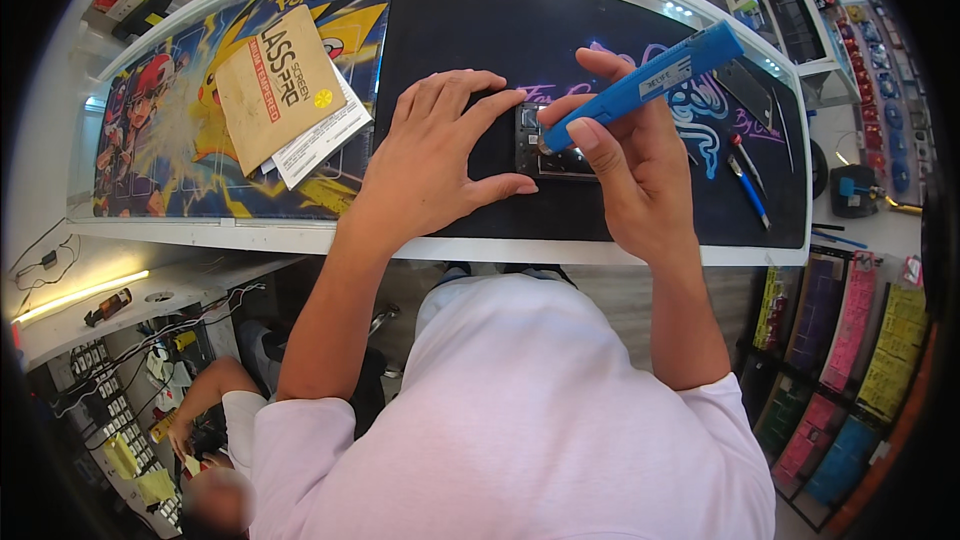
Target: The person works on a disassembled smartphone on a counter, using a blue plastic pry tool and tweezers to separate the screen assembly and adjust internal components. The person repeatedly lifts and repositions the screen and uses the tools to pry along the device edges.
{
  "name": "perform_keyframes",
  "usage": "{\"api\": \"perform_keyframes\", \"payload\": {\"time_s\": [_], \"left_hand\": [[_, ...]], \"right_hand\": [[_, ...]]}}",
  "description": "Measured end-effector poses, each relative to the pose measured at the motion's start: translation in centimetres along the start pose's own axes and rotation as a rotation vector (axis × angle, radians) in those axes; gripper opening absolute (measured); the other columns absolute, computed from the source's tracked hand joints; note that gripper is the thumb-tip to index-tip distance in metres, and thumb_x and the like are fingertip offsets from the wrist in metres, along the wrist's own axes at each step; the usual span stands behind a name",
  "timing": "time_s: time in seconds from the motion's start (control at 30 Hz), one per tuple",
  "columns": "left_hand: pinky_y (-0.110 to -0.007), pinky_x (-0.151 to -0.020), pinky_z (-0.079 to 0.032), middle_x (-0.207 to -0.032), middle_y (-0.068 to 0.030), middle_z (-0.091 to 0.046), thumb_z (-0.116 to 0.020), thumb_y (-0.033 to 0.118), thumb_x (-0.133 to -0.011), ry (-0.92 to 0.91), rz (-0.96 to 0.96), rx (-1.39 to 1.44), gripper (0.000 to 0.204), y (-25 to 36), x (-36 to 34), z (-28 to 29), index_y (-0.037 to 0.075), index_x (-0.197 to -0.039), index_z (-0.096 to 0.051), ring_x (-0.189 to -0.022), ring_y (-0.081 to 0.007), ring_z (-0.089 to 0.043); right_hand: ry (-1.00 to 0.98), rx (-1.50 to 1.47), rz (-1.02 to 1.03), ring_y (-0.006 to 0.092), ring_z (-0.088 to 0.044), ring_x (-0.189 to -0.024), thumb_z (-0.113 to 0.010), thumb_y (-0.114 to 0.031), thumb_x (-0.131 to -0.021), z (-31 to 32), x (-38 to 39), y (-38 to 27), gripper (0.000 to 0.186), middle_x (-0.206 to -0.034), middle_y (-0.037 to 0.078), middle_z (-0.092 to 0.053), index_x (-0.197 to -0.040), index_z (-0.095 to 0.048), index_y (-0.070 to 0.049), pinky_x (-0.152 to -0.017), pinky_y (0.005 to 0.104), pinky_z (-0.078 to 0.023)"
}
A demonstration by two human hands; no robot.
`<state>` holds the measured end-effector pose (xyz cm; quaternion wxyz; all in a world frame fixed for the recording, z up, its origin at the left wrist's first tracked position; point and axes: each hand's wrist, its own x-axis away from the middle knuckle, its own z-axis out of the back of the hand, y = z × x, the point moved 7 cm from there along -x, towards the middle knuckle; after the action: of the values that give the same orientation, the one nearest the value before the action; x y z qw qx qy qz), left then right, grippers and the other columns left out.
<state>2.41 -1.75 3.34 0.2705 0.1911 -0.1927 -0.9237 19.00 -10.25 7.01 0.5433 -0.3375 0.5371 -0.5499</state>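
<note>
An opened phone, its dark inner parts showing, lies on the black mat in front of me. My right hand holds a thick blue stick-shaped tool with a pale label, slanting up to the right. Its lower end meets the phone's upper left part; the exact tip is hidden by my fingers. To the left of the phone, my left hand rests with fingers spread and nothing in it. Its index fingertip is at the phone's top left corner.
A brown cardboard envelope and white papers lie on a colourful cartoon mat at left. Right of the phone are a blue pen-like tool, a red-tipped screwdriver and a dark flat panel. Another person's arm shows at lower left.
</note>
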Motion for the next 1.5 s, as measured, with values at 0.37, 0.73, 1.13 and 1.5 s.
{"api": "perform_keyframes", "payload": {"time_s": [0.37,0.73,1.13,1.5], "left_hand": [[-0.049,-0.13,-0.033,-0.155,-0.0054,-0.056,-0.092,0.053,-0.084,0.014,-0.007,0.022,0.083,-0.3,0.0,-0.1,0.019,-0.154,-0.063,-0.152,-0.0311,-0.047],[-0.05,-0.13,-0.033,-0.156,-0.0052,-0.056,-0.091,0.054,-0.084,0.023,-0.001,0.023,0.082,-0.4,0.2,-0.2,0.02,-0.154,-0.064,-0.153,-0.0324,-0.046],[-0.05,-0.13,-0.033,-0.156,-0.0061,-0.057,-0.091,0.054,-0.084,0.033,0.004,0.017,0.082,-0.5,0.3,-0.3,0.017,-0.153,-0.065,-0.153,-0.0329,-0.046],[-0.05,-0.129,-0.034,-0.155,-0.0063,-0.057,-0.092,0.053,-0.085,0.032,-0.006,0.034,0.081,-0.3,0.2,-0.1,0.017,-0.152,-0.065,-0.152,-0.0333,-0.047]], "right_hand": [[0.055,0.041,0.047,0.0189,-0.078,-0.103,-0.07,-0.027,-0.114,-0.5,0.9,1.0,0.038,-0.112,0.012,-0.079,-0.139,-0.06,0.001,-0.088,0.032,-0.062],[0.001,0.101,0.055,0.0145,-0.073,-0.109,-0.07,-0.019,-0.114,-1.2,0.8,0.3,0.031,-0.116,0.012,-0.079,-0.138,-0.061,-0.001,-0.099,0.0313,-0.058],[0.026,0.146,0.07,0.0147,-0.075,-0.106,-0.07,-0.019,-0.113,-1.2,0.8,0.1,0.03,-0.115,0.012,-0.08,-0.136,-0.062,-0.001,-0.096,0.0315,-0.06],[0.022,0.166,0.118,0.0161,-0.076,-0.105,-0.069,-0.018,-0.114,-1.5,1.0,0.0,0.027,-0.115,0.012,-0.078,-0.132,-0.062,0.001,-0.093,0.0326,-0.062]]}}
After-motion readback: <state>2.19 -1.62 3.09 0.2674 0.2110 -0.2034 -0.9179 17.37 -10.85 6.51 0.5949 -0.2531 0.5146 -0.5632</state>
